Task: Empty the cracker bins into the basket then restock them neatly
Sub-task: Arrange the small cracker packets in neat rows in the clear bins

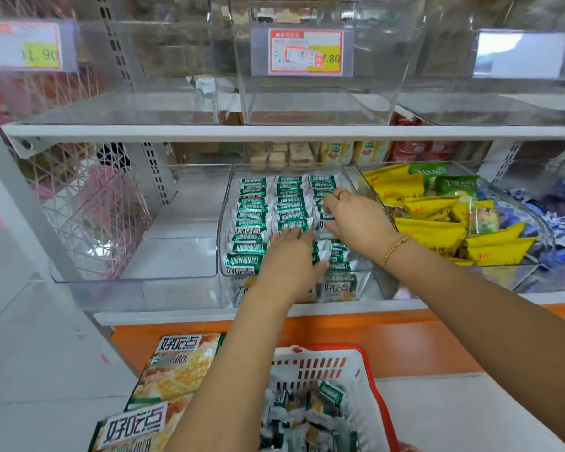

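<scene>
Head view — in the middle bin (221, 256), left hand (291, 256) lies spread on cracker packets (253, 220) — right hand (356, 220) pinches some.

Yellow snack bags (433, 235) heaped right; price tag (305, 52) above.

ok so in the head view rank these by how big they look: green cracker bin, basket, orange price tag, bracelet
1. green cracker bin and basket: alike in size, and the basket is nearer and cut off by the frame, so unranked
2. orange price tag
3. bracelet
</scene>
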Motion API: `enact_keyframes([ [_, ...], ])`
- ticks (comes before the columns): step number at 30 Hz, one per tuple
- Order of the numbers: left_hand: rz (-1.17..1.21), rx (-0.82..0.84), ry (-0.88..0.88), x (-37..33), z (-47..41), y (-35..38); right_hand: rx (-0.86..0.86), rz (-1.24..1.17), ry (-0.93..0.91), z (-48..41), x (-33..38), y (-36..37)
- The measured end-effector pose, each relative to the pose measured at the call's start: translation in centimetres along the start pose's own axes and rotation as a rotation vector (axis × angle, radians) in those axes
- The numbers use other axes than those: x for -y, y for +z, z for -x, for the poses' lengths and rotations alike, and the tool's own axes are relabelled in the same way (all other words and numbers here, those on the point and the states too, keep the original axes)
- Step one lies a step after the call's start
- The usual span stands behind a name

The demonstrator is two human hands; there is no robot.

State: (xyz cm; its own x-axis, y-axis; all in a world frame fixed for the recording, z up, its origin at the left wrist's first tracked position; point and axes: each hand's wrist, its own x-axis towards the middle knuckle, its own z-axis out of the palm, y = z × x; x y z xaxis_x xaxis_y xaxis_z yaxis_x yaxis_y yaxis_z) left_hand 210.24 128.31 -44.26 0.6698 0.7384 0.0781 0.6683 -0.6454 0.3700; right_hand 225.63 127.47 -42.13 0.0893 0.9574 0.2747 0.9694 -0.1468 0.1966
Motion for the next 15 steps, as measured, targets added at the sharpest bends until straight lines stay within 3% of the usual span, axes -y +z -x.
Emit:
enact_keyframes([
  [4,0.319,-0.421,0.074,-0.6,5.4,0.9,0.020,-0.077,-0.042,3.3,1.1,-3.2],
  [6,0.441,-0.488,0.036,-0.9,8.9,2.9,0.109,-0.122,-0.096,5.3,1.9,-4.2],
  [9,0.539,-0.286,-0.083,-0.5,13.1,7.9,0.278,-0.198,-0.205,8.4,3.3,-3.5],
  [15,0.377,0.400,-0.316,3.0,17.2,17.9,0.761,-0.256,-0.288,14.8,6.3,5.2],
])
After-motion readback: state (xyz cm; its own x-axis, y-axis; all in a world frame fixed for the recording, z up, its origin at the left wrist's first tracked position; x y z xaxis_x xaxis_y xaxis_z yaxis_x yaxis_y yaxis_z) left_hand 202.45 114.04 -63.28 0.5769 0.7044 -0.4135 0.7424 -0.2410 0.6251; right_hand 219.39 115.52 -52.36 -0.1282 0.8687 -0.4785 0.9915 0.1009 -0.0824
